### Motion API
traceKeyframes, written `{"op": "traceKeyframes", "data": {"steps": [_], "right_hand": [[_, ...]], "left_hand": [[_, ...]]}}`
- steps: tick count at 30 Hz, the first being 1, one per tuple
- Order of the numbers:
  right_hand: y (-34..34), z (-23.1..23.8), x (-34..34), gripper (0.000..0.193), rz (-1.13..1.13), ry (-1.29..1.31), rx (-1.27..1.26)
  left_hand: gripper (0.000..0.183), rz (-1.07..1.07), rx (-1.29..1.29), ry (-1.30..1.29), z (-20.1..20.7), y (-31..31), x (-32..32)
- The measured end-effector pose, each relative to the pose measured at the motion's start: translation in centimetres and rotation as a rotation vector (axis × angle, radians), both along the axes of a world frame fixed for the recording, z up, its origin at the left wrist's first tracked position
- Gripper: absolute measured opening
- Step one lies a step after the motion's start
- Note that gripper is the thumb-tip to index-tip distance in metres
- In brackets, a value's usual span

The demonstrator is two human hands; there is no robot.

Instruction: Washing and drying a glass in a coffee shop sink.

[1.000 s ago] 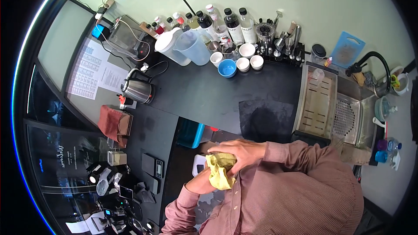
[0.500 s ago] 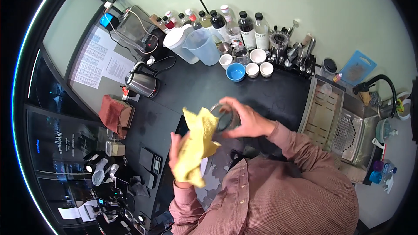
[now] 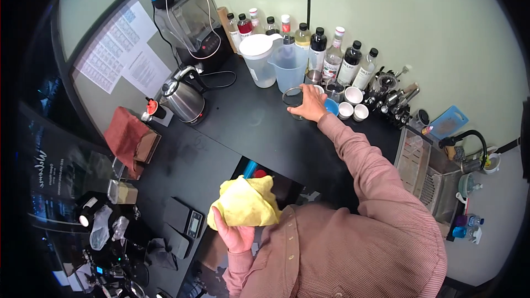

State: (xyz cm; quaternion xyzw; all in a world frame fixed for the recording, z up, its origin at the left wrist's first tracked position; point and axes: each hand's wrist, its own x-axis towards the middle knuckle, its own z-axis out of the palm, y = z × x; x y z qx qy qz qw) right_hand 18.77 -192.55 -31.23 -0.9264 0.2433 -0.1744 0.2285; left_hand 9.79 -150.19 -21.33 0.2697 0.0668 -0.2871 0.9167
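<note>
My right hand [image 3: 310,105] reaches out over the dark counter and grips a clear glass [image 3: 292,98] by its side, in front of the blue measuring pitcher [image 3: 289,69]. Behind that hand, a blue bowl [image 3: 332,106] is partly hidden; white cups [image 3: 353,95] stand just to its right. Near my body, my left hand [image 3: 236,234] holds a crumpled yellow cloth [image 3: 245,201] from below, thumb up against its side. The cloth covers most of those fingers.
Syrup bottles [image 3: 349,65] line the wall. A white-lidded pitcher [image 3: 258,60], a steel kettle [image 3: 185,99] and a blender [image 3: 199,27] stand at the back left. On the left lies a scale [image 3: 194,224]. The sink [image 3: 436,179] is at right. Below the counter edge, a drawer [image 3: 287,179] shows.
My right hand has carried the glass away from the cloth, forward to the cups and pitchers. My left hand with the cloth has come slightly lower. The head view has shifted.
</note>
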Motion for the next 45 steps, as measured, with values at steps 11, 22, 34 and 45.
{"op": "traceKeyframes", "data": {"steps": [11, 22, 34, 45], "right_hand": [[1.3, -3.2, 3.2, 0.102, -0.193, 0.029, -0.084], [5.6, 1.8, -0.8, 0.099, -0.266, 0.02, -0.109], [30.6, 10.1, -5.5, 0.057, 1.012, -0.402, 0.76], [31.9, 7.9, -16.5, 0.085, 1.3, 0.041, 1.138]], "left_hand": [[0.073, -0.179, 0.088, -0.104, -1.0, 5.4, 10.7], [0.079, -0.289, 0.106, -0.284, -4.2, 5.3, 12.9], [0.078, -0.066, 0.22, -0.789, -10.7, 2.3, 7.6], [0.041, -0.055, 0.949, -0.988, 1.2, 11.6, -14.3]]}}
